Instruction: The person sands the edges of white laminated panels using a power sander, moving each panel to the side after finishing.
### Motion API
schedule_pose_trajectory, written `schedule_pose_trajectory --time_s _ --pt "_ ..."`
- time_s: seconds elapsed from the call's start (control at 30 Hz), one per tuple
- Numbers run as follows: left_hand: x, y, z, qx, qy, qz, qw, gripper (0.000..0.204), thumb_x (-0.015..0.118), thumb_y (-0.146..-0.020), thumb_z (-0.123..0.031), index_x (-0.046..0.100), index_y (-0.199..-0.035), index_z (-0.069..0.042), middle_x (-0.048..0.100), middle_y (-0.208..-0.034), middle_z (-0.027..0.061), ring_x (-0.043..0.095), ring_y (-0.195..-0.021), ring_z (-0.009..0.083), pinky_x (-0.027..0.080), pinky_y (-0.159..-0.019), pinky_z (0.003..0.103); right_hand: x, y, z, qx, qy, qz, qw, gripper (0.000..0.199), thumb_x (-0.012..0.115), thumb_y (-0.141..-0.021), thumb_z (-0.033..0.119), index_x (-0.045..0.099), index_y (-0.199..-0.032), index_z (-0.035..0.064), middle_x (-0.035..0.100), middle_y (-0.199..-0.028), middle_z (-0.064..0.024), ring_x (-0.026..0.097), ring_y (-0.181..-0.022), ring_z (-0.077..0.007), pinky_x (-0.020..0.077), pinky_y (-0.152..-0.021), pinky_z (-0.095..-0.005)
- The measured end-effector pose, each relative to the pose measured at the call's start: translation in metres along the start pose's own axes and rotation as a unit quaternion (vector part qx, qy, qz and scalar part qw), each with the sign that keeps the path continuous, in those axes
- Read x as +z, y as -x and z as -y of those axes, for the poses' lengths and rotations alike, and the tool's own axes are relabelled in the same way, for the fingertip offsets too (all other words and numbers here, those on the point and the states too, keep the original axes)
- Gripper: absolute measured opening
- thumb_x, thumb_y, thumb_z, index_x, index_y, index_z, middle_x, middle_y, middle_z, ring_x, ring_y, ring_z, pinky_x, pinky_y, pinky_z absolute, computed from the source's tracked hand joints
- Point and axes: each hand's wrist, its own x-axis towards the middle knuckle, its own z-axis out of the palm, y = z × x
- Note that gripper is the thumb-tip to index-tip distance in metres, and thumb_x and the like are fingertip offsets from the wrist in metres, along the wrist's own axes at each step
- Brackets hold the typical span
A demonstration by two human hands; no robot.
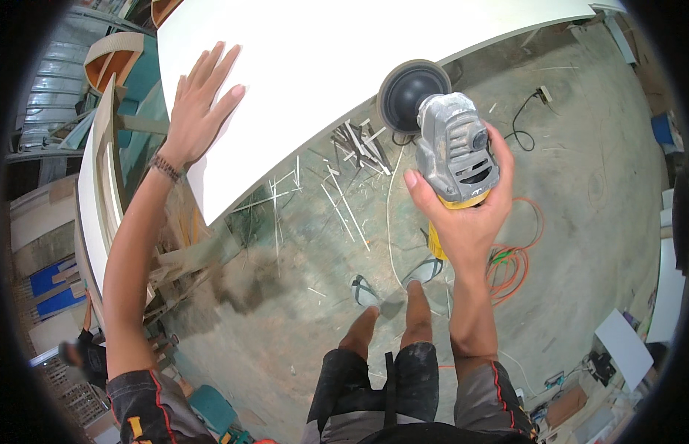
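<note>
A large white panel [300,66] stretches across the top of the view. My left hand [202,103] lies on it with the fingers stretched out, near the panel's left edge. In my right hand [470,222] is a dusty grey and yellow angle grinder [457,152], with the fingers wrapped round its body. Its round dark disc [413,96] is at the panel's near edge, overlapping it in the view; whether the two touch I cannot tell.
White and dark offcut strips [359,148] litter the concrete floor [566,237]. An orange cable [516,274] lies coiled to the right of my feet, with a black cord and plug [540,95] farther off. Curved wooden pieces [111,59] stand at left. Another person [85,351] is at lower left.
</note>
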Motion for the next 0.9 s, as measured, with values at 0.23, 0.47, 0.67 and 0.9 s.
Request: schedule_pose_trajectory --time_s 0.23,0.47,0.67,0.9 --pt "-0.014 -0.005 -0.016 -0.021 0.006 0.048 0.999 0.068 0.039 -0.103 -0.057 0.031 -0.164 -0.028 0.022 -0.172 0.0036 0.014 -0.16 0.0272 0.007 -0.127 0.058 -0.036 -0.042 -0.015 0.043 -0.024 -0.014 0.999 0.087 0.094 -0.071 0.017 0.048 -0.141 -0.0028 0.059 -0.128 -0.0165 0.063 -0.114 -0.024 0.0535 -0.096 -0.0355" --pt "-0.016 -0.01 -0.016 -0.004 0.022 0.058 0.998 0.071 0.038 -0.101 -0.057 0.031 -0.164 -0.024 0.022 -0.172 0.006 0.014 -0.16 0.028 0.007 -0.127 0.058 -0.073 -0.085 -0.039 0.062 -0.029 -0.025 0.997 0.087 0.096 -0.071 0.019 0.048 -0.141 -0.0033 0.061 -0.127 -0.0162 0.064 -0.114 -0.0237 0.0535 -0.096 -0.0355" --pt "-0.019 -0.014 -0.016 -0.004 0.014 0.068 0.998 0.077 0.035 -0.1 -0.063 0.03 -0.164 -0.021 0.022 -0.172 0.0073 0.015 -0.16 0.0278 0.009 -0.128 0.056 -0.105 -0.123 -0.057 0.055 -0.018 -0.03 0.998 0.087 0.095 -0.071 0.019 0.049 -0.14 -0.0033 0.062 -0.124 -0.0133 0.064 -0.109 -0.0196 0.0515 -0.095 -0.0333" --pt "-0.021 -0.02 -0.024 -0.015 0.014 0.078 0.997 0.079 0.03 -0.1 -0.066 0.029 -0.164 -0.02 0.022 -0.172 0.0076 0.015 -0.159 0.0273 0.009 -0.129 0.053 -0.143 -0.168 -0.074 0.078 -0.044 -0.048 0.995 0.083 0.095 -0.072 0.019 0.05 -0.137 -0.0032 0.063 -0.123 -0.0158 0.065 -0.11 -0.0216 0.0529 -0.095 -0.0344"
